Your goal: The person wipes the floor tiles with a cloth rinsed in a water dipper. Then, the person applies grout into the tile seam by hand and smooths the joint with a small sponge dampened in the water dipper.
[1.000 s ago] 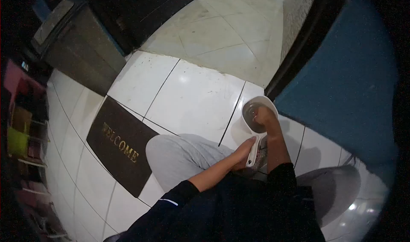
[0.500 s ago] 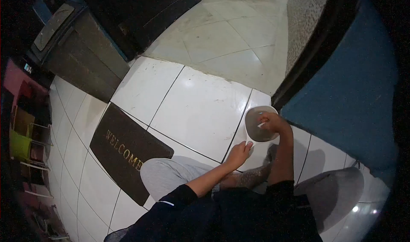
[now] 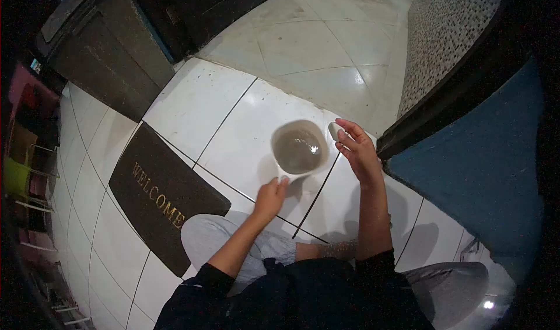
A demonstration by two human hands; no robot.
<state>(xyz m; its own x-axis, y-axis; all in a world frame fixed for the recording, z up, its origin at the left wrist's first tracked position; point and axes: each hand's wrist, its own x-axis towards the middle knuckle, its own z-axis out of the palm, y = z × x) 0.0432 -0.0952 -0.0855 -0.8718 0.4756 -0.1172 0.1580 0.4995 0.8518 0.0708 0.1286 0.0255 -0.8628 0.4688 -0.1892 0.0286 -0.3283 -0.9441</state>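
A white water dipper (image 3: 274, 149) with murky greyish water (image 3: 294, 149) in it hangs over the white tiles. My left hand (image 3: 270, 199) is closed round its short handle, thumb on top. To the right of the dipper, apart from it, my right hand (image 3: 356, 146) pinches a small pale, rounded flat piece (image 3: 335, 132) between thumb and fingers. What that piece is I cannot make out. Light glints on the water's surface.
A dark WELCOME mat (image 3: 166, 199) lies to my left. Ahead is a doorway onto duller floor tiles (image 3: 326, 44). A wooden cabinet (image 3: 111, 56) stands upper left, a blue panel (image 3: 472, 167) at right. My grey-trousered knee (image 3: 204, 237) is below.
The dipper has moved left and away from the blue panel, with my left hand on its handle. My right hand has come out of the water with the pale piece.
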